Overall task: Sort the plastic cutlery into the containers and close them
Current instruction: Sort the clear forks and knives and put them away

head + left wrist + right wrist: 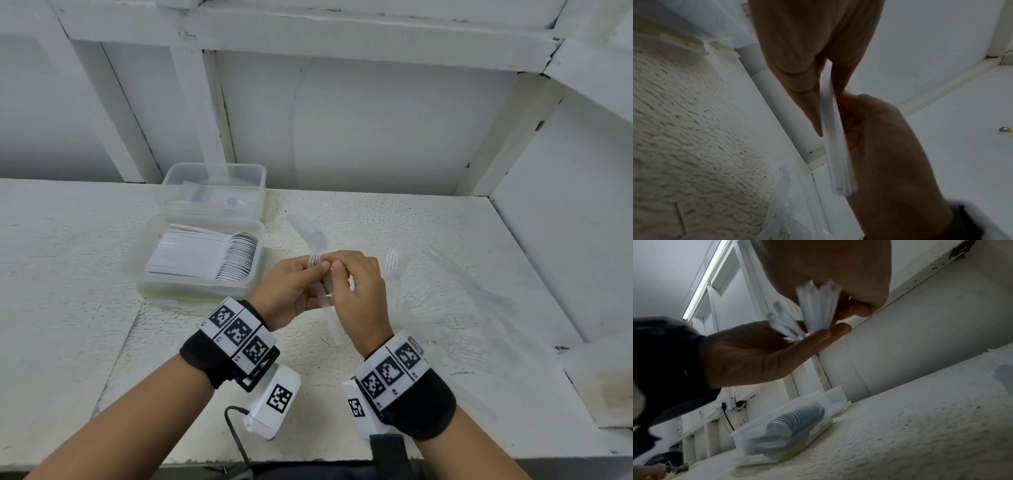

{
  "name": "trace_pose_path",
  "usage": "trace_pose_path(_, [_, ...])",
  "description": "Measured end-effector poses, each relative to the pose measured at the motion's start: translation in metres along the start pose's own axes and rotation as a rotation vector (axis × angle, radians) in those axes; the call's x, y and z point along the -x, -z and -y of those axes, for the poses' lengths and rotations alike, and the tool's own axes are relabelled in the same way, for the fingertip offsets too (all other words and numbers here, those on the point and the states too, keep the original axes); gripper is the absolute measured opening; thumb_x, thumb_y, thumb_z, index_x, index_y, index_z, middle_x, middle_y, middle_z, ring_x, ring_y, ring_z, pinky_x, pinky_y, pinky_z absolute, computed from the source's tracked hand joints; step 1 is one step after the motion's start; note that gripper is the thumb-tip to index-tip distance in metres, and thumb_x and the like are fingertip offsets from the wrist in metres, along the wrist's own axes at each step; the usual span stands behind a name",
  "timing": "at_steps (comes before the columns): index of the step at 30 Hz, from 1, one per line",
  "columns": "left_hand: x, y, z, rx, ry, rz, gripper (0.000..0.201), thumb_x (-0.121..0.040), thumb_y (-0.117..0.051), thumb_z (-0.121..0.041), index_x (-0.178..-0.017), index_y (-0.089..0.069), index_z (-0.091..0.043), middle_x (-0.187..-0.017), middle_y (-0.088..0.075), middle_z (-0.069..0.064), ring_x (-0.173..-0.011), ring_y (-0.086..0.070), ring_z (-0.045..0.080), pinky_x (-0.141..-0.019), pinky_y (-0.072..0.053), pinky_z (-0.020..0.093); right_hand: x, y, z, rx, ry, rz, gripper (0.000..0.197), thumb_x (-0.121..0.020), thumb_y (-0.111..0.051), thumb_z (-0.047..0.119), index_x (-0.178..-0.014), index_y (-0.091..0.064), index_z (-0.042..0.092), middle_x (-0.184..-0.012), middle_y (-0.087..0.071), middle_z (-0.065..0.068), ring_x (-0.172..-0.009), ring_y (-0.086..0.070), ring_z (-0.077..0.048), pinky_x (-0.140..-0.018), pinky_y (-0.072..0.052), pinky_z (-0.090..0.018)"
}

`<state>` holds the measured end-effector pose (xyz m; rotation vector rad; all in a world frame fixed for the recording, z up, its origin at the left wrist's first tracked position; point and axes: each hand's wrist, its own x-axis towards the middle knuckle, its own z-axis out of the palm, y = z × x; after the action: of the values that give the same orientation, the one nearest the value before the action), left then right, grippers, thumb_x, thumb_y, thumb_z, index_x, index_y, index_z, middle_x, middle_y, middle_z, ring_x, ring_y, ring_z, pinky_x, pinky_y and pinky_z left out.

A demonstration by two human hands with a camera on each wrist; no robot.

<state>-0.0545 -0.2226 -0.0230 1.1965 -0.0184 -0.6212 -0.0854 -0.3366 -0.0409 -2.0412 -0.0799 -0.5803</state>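
From the head view, the left hand (289,291) and the right hand (359,291) met above the middle of the white table (411,394), both with fingers curled and pinching one bundle of clear forks (325,294), tines pointing far, handles running near between the wrists. To their left sat the near container (144,260), open and packed with a row of white spoons (219,257); touching its far side stood the far container (214,171), its contents too blurred to name. A loose fork (393,265) lay just right of the hands, and more clear cutlery (472,291) lay scattered farther right.

In the left wrist view, the left hand's fingers (797,78) closed narrowly on the bundle of handles (835,146), with the right hand (890,146) pressed against its other side.

In the right wrist view, the handle ends (818,308) fanned out between the right hand (838,272) above and the left hand (756,353) below; the thumb and fingertips pinched them. The spoon-filled container (781,430) stood on the table beyond, lid off.
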Motion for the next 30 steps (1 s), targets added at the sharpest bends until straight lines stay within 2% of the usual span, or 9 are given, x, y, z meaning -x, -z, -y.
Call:
trace_pose_path(3, [0.001, 0.001, -0.003, -0.011, 0.021, 0.024, 0.017, -0.094, -0.046, -0.011, -0.101, -0.059, -0.001, -0.089, -0.063, 0.013, -0.072, -0.067, 0.015, -0.063, -0.057, 0.027, -0.001, 0.001, 0.001, -0.108, -0.082, 0.015, 0.031, -0.089, -0.038, 0.03, -0.098, -0.067, 0.021, -0.087, -0.059, 0.023, -0.096, -0.049, -0.001, -0.082, -0.041, -0.012])
trace_pose_path(6, [0.002, 0.006, -0.009, -0.01, 0.026, 0.049, 0.019, -0.095, -0.045, -0.012, -0.102, -0.061, -0.003, -0.081, -0.07, 0.006, -0.073, -0.069, 0.013, -0.071, -0.059, 0.029, -0.005, 0.005, 0.002, -0.208, -0.137, 0.076, 0.02, -0.089, -0.038, 0.036, -0.101, -0.054, 0.043, -0.091, -0.066, 0.013, -0.1, -0.058, -0.014, -0.087, -0.049, -0.031])
trace_pose_path(8, [0.002, 0.009, -0.013, -0.004, 0.017, 0.054, 0.021, -0.096, -0.044, -0.012, -0.106, -0.059, -0.002, -0.083, -0.071, 0.006, -0.075, -0.069, 0.014, -0.073, -0.058, 0.029, -0.01, 0.007, 0.003, -0.176, -0.108, 0.153, 0.019, -0.089, -0.039, 0.036, -0.102, -0.049, 0.046, -0.096, -0.067, 0.015, -0.102, -0.059, -0.014, -0.087, -0.049, -0.032])
trace_pose_path(10, [0.002, 0.012, -0.016, 0.03, -0.002, 0.01, 0.021, -0.096, -0.044, -0.012, -0.107, -0.058, -0.001, -0.094, -0.068, 0.012, -0.081, -0.067, 0.018, -0.072, -0.058, 0.029, -0.012, 0.008, 0.004, -0.07, -0.022, 0.197, 0.023, -0.089, -0.042, 0.032, -0.11, -0.051, 0.035, -0.106, -0.059, 0.017, -0.105, -0.052, -0.004, -0.087, -0.041, -0.022])
trace_pose_path(12, [0.0, 0.013, -0.018, 0.09, -0.031, -0.072, 0.015, -0.097, -0.043, -0.011, -0.103, -0.055, -0.003, -0.102, -0.067, 0.017, -0.087, -0.067, 0.021, -0.073, -0.058, 0.03, -0.015, 0.009, 0.005, 0.088, 0.092, 0.193, 0.04, -0.088, -0.043, 0.04, -0.118, -0.053, 0.018, -0.117, -0.049, 0.005, -0.107, -0.048, -0.009, -0.091, -0.04, -0.026])
trace_pose_path(15, [-0.002, 0.015, -0.02, 0.158, -0.088, -0.144, 0.013, -0.097, -0.043, -0.01, -0.094, -0.055, -0.005, -0.085, -0.071, 0.01, -0.076, -0.068, 0.014, -0.066, -0.057, 0.023, -0.02, 0.012, 0.015, 0.323, 0.104, 0.369, 0.05, -0.09, -0.046, 0.048, -0.127, -0.045, 0.014, -0.121, -0.046, -0.003, -0.107, -0.048, -0.018, -0.09, -0.045, -0.036])
trace_pose_path(19, [-0.003, 0.016, -0.021, 0.108, -0.118, -0.159, 0.023, -0.098, -0.042, -0.013, -0.083, -0.058, -0.007, -0.071, -0.062, 0.003, -0.065, -0.057, 0.012, -0.062, -0.05, 0.019, -0.029, 0.003, 0.027, 0.674, 0.182, 0.505, 0.045, -0.097, -0.037, 0.041, -0.133, -0.038, 0.015, -0.12, -0.046, -0.005, -0.105, -0.048, -0.023, -0.082, -0.041, -0.033])
trace_pose_path(23, [-0.006, 0.021, -0.026, 0.107, -0.125, -0.194, 0.021, -0.098, -0.043, -0.016, -0.081, -0.055, -0.012, -0.075, -0.06, 0.0, -0.071, -0.057, 0.01, -0.073, -0.047, 0.023, -0.043, -0.007, 0.032, 0.702, 0.203, 0.532, 0.039, -0.101, -0.03, 0.034, -0.128, -0.043, 0.009, -0.115, -0.046, -0.01, -0.098, -0.049, -0.024, -0.076, -0.044, -0.032])
trace_pose_path(30, [-0.009, 0.034, -0.036, 0.174, -0.104, -0.258, 0.018, -0.098, -0.044, -0.02, -0.084, -0.054, -0.012, -0.088, -0.061, 0.007, -0.072, -0.06, 0.013, -0.065, -0.048, 0.026, -0.043, -0.026, 0.032, 0.707, 0.229, 0.604, 0.045, -0.102, -0.022, 0.033, -0.137, -0.028, 0.006, -0.108, -0.059, -0.01, -0.079, -0.062, -0.03, -0.051, -0.033, -0.031])
